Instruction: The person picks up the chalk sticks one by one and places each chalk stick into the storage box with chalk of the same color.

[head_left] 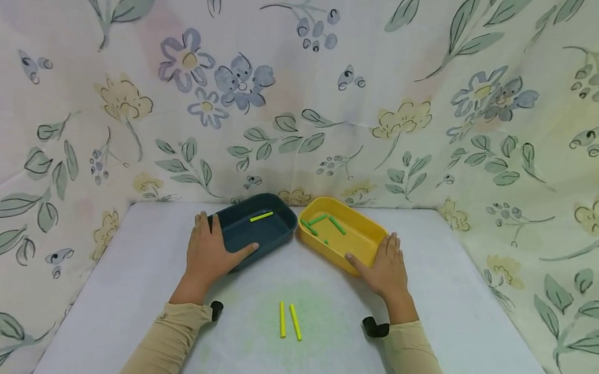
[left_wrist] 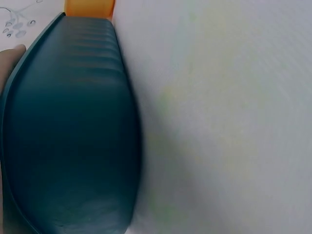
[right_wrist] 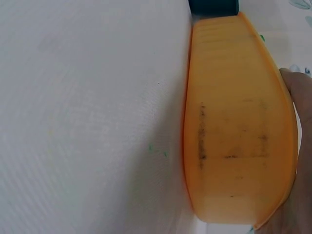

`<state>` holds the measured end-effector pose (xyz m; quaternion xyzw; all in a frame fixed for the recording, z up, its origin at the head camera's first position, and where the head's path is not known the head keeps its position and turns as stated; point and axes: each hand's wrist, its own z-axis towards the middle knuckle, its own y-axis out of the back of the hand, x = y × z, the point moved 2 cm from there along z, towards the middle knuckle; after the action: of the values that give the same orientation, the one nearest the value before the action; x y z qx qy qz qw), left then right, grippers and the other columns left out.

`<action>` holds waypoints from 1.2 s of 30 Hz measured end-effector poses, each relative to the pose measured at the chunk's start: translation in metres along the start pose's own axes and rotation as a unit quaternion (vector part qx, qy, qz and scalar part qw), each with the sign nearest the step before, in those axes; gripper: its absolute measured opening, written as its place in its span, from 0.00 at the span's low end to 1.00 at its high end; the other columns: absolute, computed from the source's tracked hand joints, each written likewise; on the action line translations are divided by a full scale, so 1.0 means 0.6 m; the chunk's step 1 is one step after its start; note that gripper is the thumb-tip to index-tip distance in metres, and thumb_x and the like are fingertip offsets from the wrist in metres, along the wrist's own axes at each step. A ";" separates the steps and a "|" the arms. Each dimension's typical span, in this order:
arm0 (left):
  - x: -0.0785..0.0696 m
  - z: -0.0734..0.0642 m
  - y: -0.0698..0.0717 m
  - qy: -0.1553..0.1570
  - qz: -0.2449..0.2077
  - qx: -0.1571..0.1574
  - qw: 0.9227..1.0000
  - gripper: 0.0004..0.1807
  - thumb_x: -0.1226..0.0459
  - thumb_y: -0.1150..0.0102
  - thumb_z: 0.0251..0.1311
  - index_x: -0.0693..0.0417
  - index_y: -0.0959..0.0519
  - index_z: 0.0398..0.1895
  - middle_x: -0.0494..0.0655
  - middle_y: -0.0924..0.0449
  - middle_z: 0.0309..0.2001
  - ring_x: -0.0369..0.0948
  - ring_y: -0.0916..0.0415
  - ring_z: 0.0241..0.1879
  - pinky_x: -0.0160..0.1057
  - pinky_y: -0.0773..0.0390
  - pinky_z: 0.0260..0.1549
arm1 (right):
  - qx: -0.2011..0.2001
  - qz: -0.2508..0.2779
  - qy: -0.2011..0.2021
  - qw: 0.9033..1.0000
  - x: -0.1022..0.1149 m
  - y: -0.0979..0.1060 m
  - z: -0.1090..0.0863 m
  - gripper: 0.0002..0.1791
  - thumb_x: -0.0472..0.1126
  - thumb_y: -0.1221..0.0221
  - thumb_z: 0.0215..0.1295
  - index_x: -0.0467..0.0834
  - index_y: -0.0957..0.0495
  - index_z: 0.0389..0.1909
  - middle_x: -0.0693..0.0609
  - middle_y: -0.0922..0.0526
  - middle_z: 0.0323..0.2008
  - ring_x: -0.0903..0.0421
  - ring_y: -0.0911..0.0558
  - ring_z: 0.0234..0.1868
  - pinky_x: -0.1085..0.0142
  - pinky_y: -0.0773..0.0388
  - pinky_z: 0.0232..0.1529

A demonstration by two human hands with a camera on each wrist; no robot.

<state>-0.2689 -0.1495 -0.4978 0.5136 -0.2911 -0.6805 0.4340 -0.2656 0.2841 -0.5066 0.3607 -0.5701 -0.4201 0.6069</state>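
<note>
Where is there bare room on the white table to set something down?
Bare patches lie outside the left hand and right hand, toward the side edges of the table, and between the two loose yellow sticks and the dark tray and yellow tray. It is crowded where the trays' inner ends sit close together.
</note>
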 end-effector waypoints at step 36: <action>-0.001 0.004 -0.005 0.021 0.054 0.053 0.997 0.83 0.14 0.50 0.49 0.77 0.57 0.82 0.75 0.63 0.84 0.66 0.63 0.85 0.65 0.57 0.83 | -0.039 -0.004 0.090 0.995 0.019 0.006 0.001 0.56 0.76 0.46 0.71 0.35 0.39 0.81 0.34 0.50 0.85 0.31 0.53 0.86 0.34 0.48 0.81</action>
<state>-0.2721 -0.1479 -0.4993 0.5337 -0.3451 -0.6286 0.4483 -0.2658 0.2752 -0.4987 0.3754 -0.4951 -0.4105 0.6674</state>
